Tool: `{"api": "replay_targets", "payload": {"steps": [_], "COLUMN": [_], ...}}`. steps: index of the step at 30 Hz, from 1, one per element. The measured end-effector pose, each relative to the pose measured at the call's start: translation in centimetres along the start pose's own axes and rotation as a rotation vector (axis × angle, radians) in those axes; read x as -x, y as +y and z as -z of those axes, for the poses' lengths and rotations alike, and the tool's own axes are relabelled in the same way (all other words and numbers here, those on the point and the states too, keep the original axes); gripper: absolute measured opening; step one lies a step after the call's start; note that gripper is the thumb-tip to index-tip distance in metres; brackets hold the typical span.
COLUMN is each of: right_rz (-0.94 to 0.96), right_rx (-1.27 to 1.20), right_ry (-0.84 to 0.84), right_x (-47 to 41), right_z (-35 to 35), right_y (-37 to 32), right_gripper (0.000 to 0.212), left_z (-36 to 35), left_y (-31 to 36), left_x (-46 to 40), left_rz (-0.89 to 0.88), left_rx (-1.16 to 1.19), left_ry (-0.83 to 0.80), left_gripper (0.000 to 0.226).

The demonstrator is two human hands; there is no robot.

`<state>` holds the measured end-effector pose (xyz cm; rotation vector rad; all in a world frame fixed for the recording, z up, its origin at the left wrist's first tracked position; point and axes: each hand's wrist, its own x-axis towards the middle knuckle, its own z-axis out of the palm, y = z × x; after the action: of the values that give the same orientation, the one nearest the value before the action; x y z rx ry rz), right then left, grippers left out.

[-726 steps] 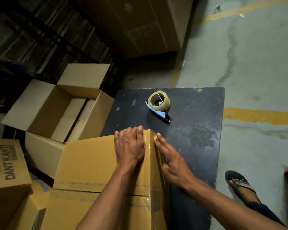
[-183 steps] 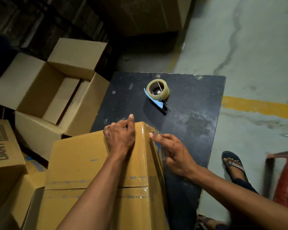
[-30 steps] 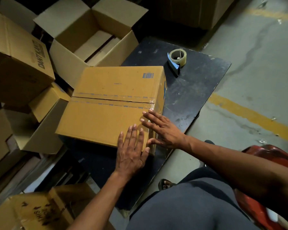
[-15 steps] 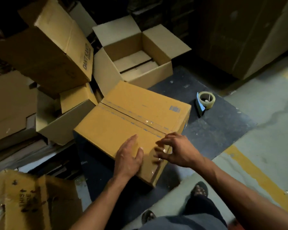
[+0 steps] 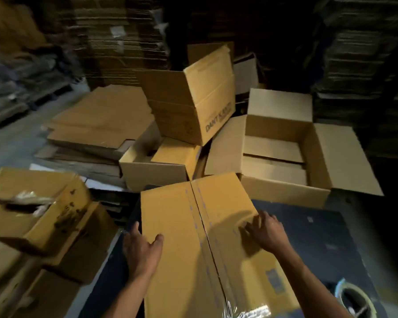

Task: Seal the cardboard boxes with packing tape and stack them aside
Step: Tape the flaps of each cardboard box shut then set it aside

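Far left of the left hand (image 5: pixel 141 250), an open box with torn plastic (image 5: pixel 36 208) is smeared by motion blur and its printed marks cannot be read. Behind it, a pile of flattened cartons (image 5: pixel 97 125) fades into a dim wall of stacked cardboard sheets (image 5: pixel 122 40), where detail is lost in shadow. Beyond both hands, a tilted box (image 5: pixel 200 104) shows lettering that is only partly legible, and it leans on a small open box (image 5: pixel 156 164). Beyond the right hand (image 5: pixel 265 230), a large open box (image 5: pixel 283 154) stands with its flaps spread. At the lower right corner, near the right forearm, the tape dispenser (image 5: pixel 354 299) is cut off by the frame edge.

The work surface is a dark tabletop (image 5: pixel 319 232); grey floor (image 5: pixel 2 143) shows far to the left, and the room is poorly lit.

The sealed box (image 5: pixel 207 244) lies on the tabletop between the hands, its taped seam running away from the person, its near end cut off at the bottom. The left hand grips the box's left edge, thumb on the top face and fingers going down the side, where they are hidden. The right hand rests on the top face near the right edge with fingers spread and slightly bent; blur keeps me from telling whether the fingertips hook over that edge.
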<state>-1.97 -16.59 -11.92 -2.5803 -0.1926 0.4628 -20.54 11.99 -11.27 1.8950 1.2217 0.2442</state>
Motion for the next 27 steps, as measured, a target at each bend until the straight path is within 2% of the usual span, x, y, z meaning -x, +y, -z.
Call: {"api": "replay_targets", "payload": {"steps": [3, 6, 11, 13, 15, 18, 20, 23, 27], "right_rz": [-0.014, -0.016, 0.001, 0.02, 0.027, 0.04, 0.04, 0.023, -0.076], "right_rx": [-0.069, -0.099, -0.112, -0.127, -0.168, -0.265, -0.328, -0.387, -0.446], "right_ry": [-0.106, -0.142, -0.024, 0.015, 0.058, 0.169, 0.251, 0.43, 0.675], "right_x": [-2.1, -2.3, -0.3, 1.5, 4.2, 8.7, 11.8, 16.3, 21.8], "right_z": [-0.5, -1.2, 1.2, 3.6, 6.7, 11.7, 14.6, 18.4, 23.0], "right_y": [-1.2, -2.1, -3.4, -4.2, -5.3, -6.3, -5.8, -2.7, 3.7], "right_gripper": [0.075, 0.078, 0.091, 0.088, 0.075, 0.06, 0.058, 0.06, 0.061], "left_z": [-0.6, -0.9, 1.2, 2.8, 4.2, 5.5, 5.6, 4.4, 0.9], "left_y": [0.0, 0.5, 3.8, 5.6, 7.8, 11.5, 14.0, 16.9, 20.1], "left_x": [0.1, 1.1, 3.9, 4.3, 4.9, 6.8, 9.0, 12.5, 18.0], "left_rz": [0.149, 0.148, -0.038, -0.134, -0.217, -0.334, -0.414, -0.539, -0.737], "left_rx": [0.218, 0.226, 0.078, 0.062, 0.041, 0.048, 0.074, 0.162, 0.222], "left_ry": [-0.031, -0.01, 0.087, 0.093, 0.088, 0.076, 0.069, -0.012, -0.162], "left_gripper": [0.088, 0.084, 0.081, 0.082, 0.081, 0.074, 0.067, 0.061, 0.068]}}
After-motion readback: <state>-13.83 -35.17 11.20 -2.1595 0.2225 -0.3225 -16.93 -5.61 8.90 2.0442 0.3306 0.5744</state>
